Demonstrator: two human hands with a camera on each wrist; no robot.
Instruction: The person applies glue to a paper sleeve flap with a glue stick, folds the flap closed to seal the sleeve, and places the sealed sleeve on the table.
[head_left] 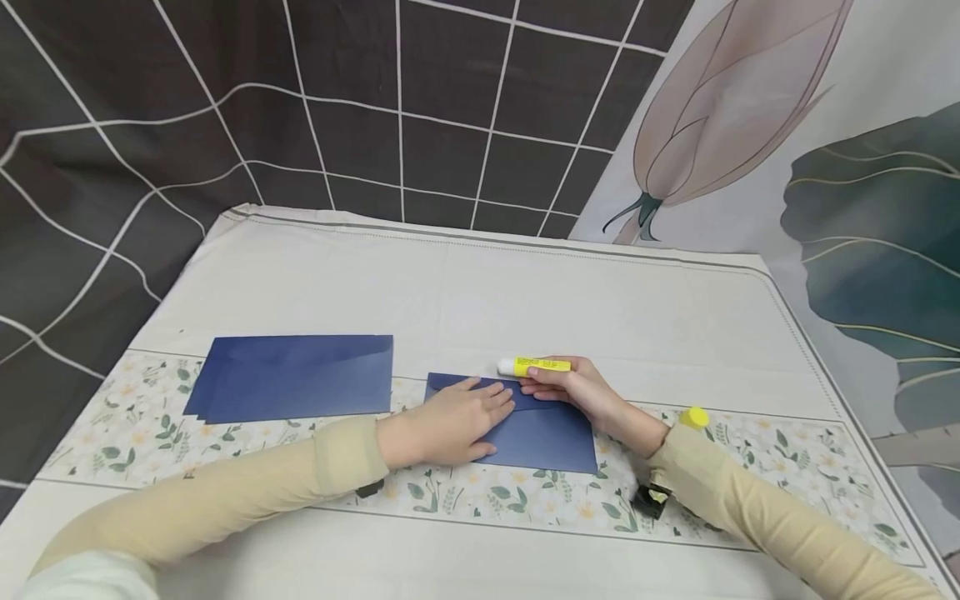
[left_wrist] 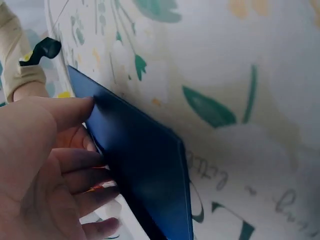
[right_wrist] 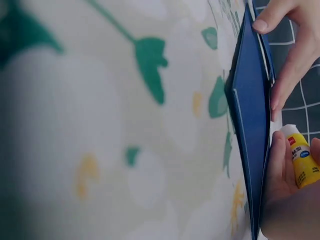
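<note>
A dark blue envelope (head_left: 536,446) lies on the table in front of me, its flap along the far side. My left hand (head_left: 461,421) rests on its left part with the fingers extended. In my right hand (head_left: 588,396) I hold a yellow glue stick (head_left: 551,365) with a white end pointing left, just above the envelope's far edge. The right wrist view shows the envelope (right_wrist: 252,95) edge-on, the glue stick (right_wrist: 304,162) beside it. Seen from the left wrist, the thumb and fingers of the left hand (left_wrist: 45,165) lie at the envelope (left_wrist: 137,145).
Several more blue envelopes (head_left: 300,379) lie overlapped to the left. A yellow cap (head_left: 695,417) stands on the table near my right wrist. The tablecloth (head_left: 420,283) is pale with a floral band, and a dark gridded curtain (head_left: 442,75) hangs behind.
</note>
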